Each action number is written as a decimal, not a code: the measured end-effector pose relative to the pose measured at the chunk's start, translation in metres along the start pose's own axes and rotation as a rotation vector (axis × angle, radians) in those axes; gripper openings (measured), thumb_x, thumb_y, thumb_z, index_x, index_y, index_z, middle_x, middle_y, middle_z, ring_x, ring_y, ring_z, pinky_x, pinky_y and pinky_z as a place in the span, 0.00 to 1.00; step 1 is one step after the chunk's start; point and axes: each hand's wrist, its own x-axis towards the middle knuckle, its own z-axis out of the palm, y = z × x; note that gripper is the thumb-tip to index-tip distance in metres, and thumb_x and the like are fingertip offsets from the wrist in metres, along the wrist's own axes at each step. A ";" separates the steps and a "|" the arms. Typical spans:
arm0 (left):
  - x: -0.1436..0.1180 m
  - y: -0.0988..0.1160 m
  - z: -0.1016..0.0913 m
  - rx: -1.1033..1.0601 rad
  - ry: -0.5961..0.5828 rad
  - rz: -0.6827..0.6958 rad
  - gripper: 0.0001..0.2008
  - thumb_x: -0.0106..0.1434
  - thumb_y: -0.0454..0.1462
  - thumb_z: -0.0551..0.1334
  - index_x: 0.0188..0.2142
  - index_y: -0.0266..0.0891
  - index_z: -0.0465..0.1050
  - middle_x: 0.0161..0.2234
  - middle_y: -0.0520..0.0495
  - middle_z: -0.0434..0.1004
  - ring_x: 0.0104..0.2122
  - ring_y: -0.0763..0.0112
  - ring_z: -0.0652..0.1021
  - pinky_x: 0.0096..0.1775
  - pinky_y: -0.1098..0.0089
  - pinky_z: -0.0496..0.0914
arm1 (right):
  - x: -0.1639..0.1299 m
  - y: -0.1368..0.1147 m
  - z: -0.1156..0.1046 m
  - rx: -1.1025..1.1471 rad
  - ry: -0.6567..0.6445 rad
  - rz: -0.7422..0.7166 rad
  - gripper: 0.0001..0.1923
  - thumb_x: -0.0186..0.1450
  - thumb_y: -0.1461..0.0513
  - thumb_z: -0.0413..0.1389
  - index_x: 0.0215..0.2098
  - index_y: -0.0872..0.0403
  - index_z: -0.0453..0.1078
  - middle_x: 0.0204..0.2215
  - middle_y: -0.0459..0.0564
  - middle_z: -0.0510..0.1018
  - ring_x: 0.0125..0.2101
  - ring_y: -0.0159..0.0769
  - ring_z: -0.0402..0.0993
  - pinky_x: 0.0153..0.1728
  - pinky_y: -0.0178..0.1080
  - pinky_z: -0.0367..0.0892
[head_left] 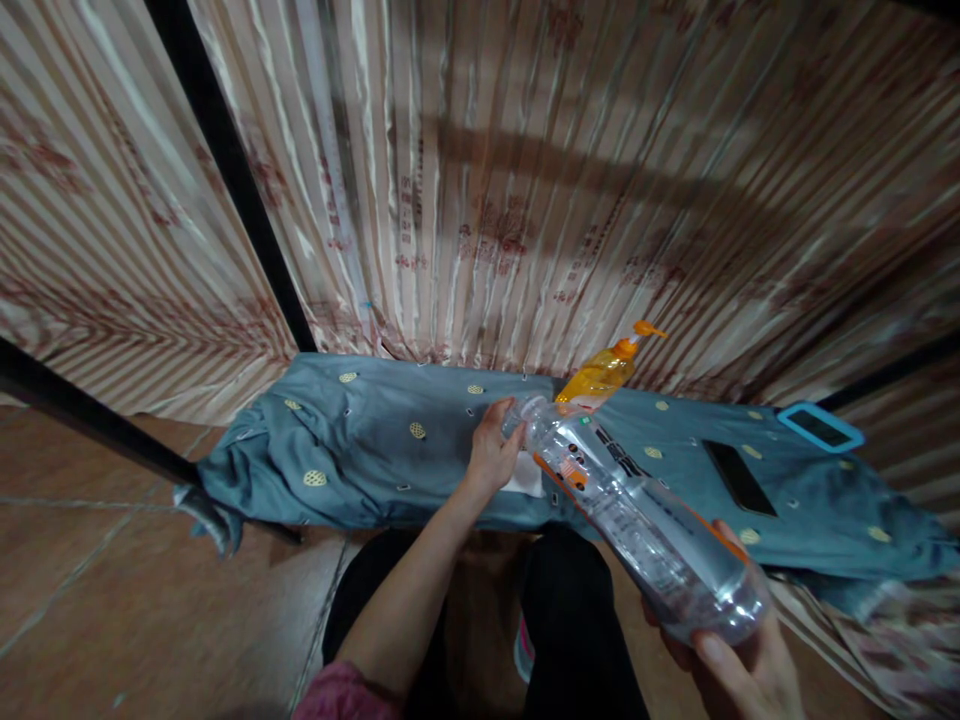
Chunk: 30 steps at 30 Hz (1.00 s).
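Striped curtains back the cloth-covered desk [360, 450], above which your right hand [739, 665] grips the base of a clear plastic bottle [637, 515] tilted toward an orange pump bottle [604, 372], your left hand [491, 450] closed around its neck.

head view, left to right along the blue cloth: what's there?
left hand at the mouth of the clear bottle → orange pump bottle → right hand under the bottle's base → black phone → blue-framed device
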 end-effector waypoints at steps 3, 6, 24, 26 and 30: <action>0.000 0.000 0.000 0.008 0.003 -0.007 0.16 0.67 0.37 0.67 0.54 0.40 0.78 0.56 0.39 0.85 0.58 0.52 0.82 0.64 0.51 0.75 | -0.001 -0.002 0.002 -0.027 0.044 0.068 0.53 0.61 0.42 0.71 0.78 0.43 0.58 0.68 0.62 0.72 0.61 0.66 0.77 0.51 0.59 0.79; 0.000 0.000 0.000 0.010 -0.005 -0.012 0.16 0.67 0.37 0.67 0.54 0.41 0.78 0.56 0.39 0.85 0.59 0.52 0.82 0.64 0.51 0.75 | -0.002 -0.006 0.004 -0.051 0.055 0.075 0.54 0.62 0.42 0.68 0.80 0.42 0.54 0.72 0.61 0.67 0.61 0.64 0.77 0.49 0.54 0.79; 0.000 -0.002 0.000 0.028 -0.003 0.001 0.17 0.66 0.35 0.66 0.55 0.41 0.78 0.56 0.39 0.85 0.59 0.52 0.82 0.64 0.51 0.75 | -0.001 -0.010 0.007 0.000 0.070 0.077 0.51 0.58 0.44 0.73 0.74 0.42 0.63 0.67 0.60 0.73 0.65 0.67 0.72 0.52 0.59 0.79; 0.000 -0.002 -0.001 0.027 -0.005 0.009 0.17 0.66 0.36 0.66 0.55 0.41 0.78 0.56 0.38 0.85 0.58 0.53 0.82 0.64 0.51 0.75 | 0.000 -0.009 0.005 0.004 0.057 0.071 0.50 0.58 0.45 0.73 0.74 0.42 0.63 0.64 0.59 0.75 0.63 0.67 0.74 0.50 0.58 0.79; 0.000 -0.002 -0.001 0.028 -0.006 0.008 0.17 0.67 0.37 0.66 0.55 0.40 0.78 0.57 0.38 0.84 0.58 0.52 0.82 0.64 0.51 0.75 | 0.000 -0.008 0.005 0.000 0.045 0.053 0.47 0.60 0.45 0.72 0.73 0.42 0.63 0.67 0.58 0.73 0.61 0.63 0.76 0.45 0.53 0.82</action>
